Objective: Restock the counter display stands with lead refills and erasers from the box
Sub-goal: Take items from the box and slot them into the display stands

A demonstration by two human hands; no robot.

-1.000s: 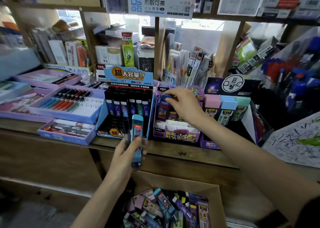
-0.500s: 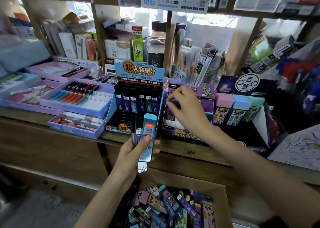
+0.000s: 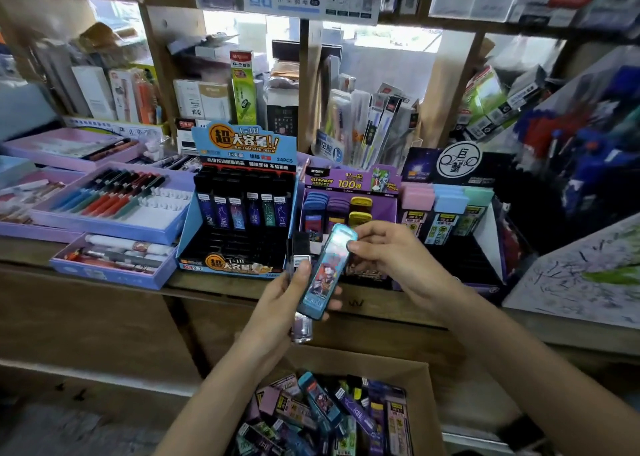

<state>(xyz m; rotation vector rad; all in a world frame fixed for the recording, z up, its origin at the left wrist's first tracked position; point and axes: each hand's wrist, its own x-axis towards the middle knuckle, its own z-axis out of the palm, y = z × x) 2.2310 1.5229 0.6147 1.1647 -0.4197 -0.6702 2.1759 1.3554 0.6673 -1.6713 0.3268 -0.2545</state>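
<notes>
The left hand [image 3: 281,299] is gripping a blue refill case [image 3: 325,272] and a black case [image 3: 300,247], while the right hand [image 3: 391,258] is pinching the blue one's top, above the box [image 3: 424,396].

Box [image 3: 424,379] below counter [image 3: 104,303]; display stands [image 3: 242,213] on it

Daylight enters the window [image 3: 391,39] behind wooden shelving [image 3: 304,84] above the wooden counter [image 3: 86,317], grey floor [image 3: 52,428] below it.
</notes>
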